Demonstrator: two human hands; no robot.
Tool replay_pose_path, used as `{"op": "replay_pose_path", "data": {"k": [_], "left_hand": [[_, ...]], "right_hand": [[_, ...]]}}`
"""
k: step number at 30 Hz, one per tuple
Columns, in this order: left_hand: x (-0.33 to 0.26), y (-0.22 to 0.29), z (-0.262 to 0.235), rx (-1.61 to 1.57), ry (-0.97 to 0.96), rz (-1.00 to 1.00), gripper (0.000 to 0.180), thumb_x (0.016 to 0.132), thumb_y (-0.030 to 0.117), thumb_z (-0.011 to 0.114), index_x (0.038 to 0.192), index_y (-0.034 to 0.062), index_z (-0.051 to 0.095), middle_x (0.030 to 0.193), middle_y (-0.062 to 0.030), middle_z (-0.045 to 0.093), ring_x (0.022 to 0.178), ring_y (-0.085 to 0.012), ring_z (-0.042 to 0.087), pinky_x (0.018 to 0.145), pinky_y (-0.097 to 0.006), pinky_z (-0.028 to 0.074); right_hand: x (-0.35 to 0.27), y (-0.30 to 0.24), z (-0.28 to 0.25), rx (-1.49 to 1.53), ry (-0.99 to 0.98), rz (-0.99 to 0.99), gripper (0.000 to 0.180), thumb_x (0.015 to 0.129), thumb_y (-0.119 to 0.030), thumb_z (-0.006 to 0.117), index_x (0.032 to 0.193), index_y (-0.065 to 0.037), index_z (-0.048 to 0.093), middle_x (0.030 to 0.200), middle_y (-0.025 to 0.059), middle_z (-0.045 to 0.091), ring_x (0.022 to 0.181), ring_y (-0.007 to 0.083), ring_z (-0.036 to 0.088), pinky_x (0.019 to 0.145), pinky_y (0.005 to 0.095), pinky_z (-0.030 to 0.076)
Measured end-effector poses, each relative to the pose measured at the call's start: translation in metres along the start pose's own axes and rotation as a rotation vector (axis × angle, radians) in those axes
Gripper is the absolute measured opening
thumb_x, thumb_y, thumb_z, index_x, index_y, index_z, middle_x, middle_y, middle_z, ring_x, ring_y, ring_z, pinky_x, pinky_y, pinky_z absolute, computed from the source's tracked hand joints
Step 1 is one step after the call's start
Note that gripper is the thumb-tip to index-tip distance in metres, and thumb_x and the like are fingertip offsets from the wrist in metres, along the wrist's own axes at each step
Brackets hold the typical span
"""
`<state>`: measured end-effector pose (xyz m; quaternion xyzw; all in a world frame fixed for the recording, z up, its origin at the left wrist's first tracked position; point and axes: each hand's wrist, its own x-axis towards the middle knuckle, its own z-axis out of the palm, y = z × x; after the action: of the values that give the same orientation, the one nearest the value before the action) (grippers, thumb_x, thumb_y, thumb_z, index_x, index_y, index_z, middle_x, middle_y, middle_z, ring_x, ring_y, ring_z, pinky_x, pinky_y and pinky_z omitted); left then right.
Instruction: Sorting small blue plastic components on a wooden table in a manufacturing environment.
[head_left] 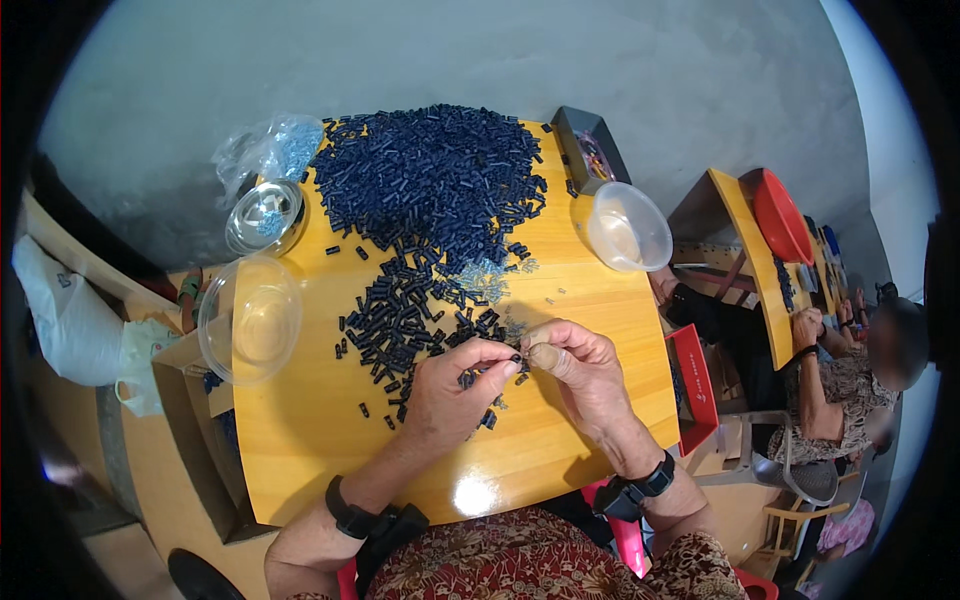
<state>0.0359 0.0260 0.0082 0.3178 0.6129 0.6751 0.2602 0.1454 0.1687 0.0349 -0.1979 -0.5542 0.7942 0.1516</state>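
My left hand (447,397) pinches a small black plastic piece (516,358) between thumb and forefinger. Right beside it, my right hand (590,385) has thumb and forefinger pressed together; whatever it holds is too small to name. The fingertips of both hands nearly meet over the near middle of the yellow table (600,310). Many loose dark plastic pieces (385,320) lie just beyond and left of my hands. A scatter of tiny clear parts (483,282) lies beyond my fingers, some of them close to my right hand.
A large heap of dark pieces (430,170) covers the table's far side. Clear plastic tubs (265,325) stand left and right (628,228), with a metal bowl (265,215) and a grey tray (588,150). At right, a person (825,400) sits at another table holding a red basin (778,215).
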Motion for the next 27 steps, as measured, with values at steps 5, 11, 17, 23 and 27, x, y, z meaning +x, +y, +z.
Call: {"op": "replay_pose_path", "data": {"k": [5,11,17,23,27], "left_hand": [[0.0,0.003,-0.002,0.065,-0.047,-0.04,0.011,0.089,0.004,0.069,0.099,-0.0005,0.069,0.089,-0.0067,0.073,0.081,-0.0086,0.067,0.074,-0.024,0.052],[0.001,0.005,-0.002,0.095,-0.052,-0.099,0.011,0.089,0.003,0.069,0.099,0.0,0.069,0.087,-0.006,0.074,0.083,-0.0087,0.068,0.074,-0.024,0.053],[0.0,0.001,-0.001,0.093,-0.035,-0.053,0.011,0.088,0.003,0.07,0.098,-0.0003,0.07,0.086,-0.0056,0.074,0.079,-0.0076,0.067,0.073,-0.024,0.052],[-0.002,0.004,-0.001,0.157,-0.029,-0.055,0.01,0.086,0.003,0.071,0.095,-0.0007,0.07,0.085,-0.0062,0.073,0.077,-0.0074,0.066,0.071,-0.023,0.052],[-0.002,0.003,-0.001,0.212,-0.021,-0.049,0.01,0.086,0.003,0.072,0.095,-0.0007,0.07,0.084,-0.0059,0.073,0.077,-0.007,0.066,0.07,-0.023,0.052]], "right_hand": [[0.0,0.003,0.001,0.079,-0.024,0.006,0.014,0.089,-0.008,0.07,0.102,-0.002,0.069,0.098,0.004,0.069,0.091,0.011,0.061,0.088,0.0272,0.047],[0.0,0.01,-0.001,0.005,-0.023,-0.034,0.011,0.092,-0.005,0.067,0.103,-0.003,0.069,0.098,0.0018,0.069,0.091,0.0091,0.06,0.086,0.0252,0.048],[0.0,0.011,-0.001,-0.147,-0.036,-0.099,0.01,0.093,-0.006,0.066,0.102,-0.003,0.069,0.098,0.0007,0.066,0.091,0.0079,0.058,0.084,0.0239,0.047],[0.0,-0.009,0.005,-0.861,-0.057,-0.483,0.012,0.087,-0.003,0.068,0.099,-0.001,0.067,0.093,0.008,0.062,0.087,0.0203,0.058,0.079,0.0317,0.048],[-0.001,-0.016,0.014,-1.2,-0.095,-0.736,0.018,0.081,0.002,0.067,0.098,-0.002,0.066,0.092,0.0119,0.061,0.087,0.0306,0.056,0.078,0.0384,0.048]]}}
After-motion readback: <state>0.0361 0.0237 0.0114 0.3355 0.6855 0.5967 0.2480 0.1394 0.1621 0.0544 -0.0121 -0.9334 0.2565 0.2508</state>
